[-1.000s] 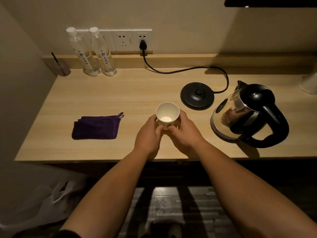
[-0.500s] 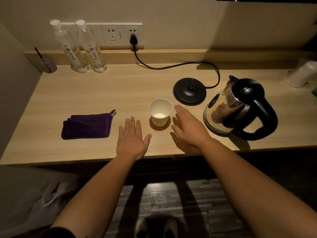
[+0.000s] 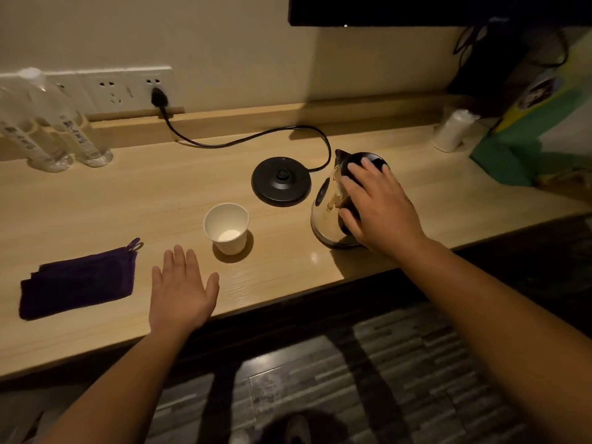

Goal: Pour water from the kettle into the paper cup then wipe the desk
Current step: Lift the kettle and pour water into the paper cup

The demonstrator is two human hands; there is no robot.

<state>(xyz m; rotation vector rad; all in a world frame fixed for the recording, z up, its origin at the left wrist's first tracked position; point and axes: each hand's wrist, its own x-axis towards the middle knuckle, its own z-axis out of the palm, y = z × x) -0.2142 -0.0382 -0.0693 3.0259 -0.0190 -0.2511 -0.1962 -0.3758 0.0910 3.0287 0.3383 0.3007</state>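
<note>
A white paper cup [image 3: 226, 226] stands upright and empty on the wooden desk [image 3: 160, 203]. To its right stands a steel kettle [image 3: 326, 206] with a black lid, off its base. My right hand [image 3: 376, 206] is over the kettle, fingers spread across the lid and handle side; the handle is hidden and no closed grip shows. Flat and open, my left hand [image 3: 181, 288] hovers over the desk just left of and nearer than the cup. A folded purple cloth [image 3: 77, 282] lies at the near left.
The kettle's black round base [image 3: 281, 181] sits behind the cup, its cord running to a wall socket [image 3: 158, 94]. Two water bottles [image 3: 54, 123] stand at the back left. A white roll [image 3: 453, 129] and a green bag [image 3: 528, 139] are at the back right.
Both hands let go of the cup. The left hand drew back flat over the desk; the right hand moved right onto the kettle. The view shifted right.
</note>
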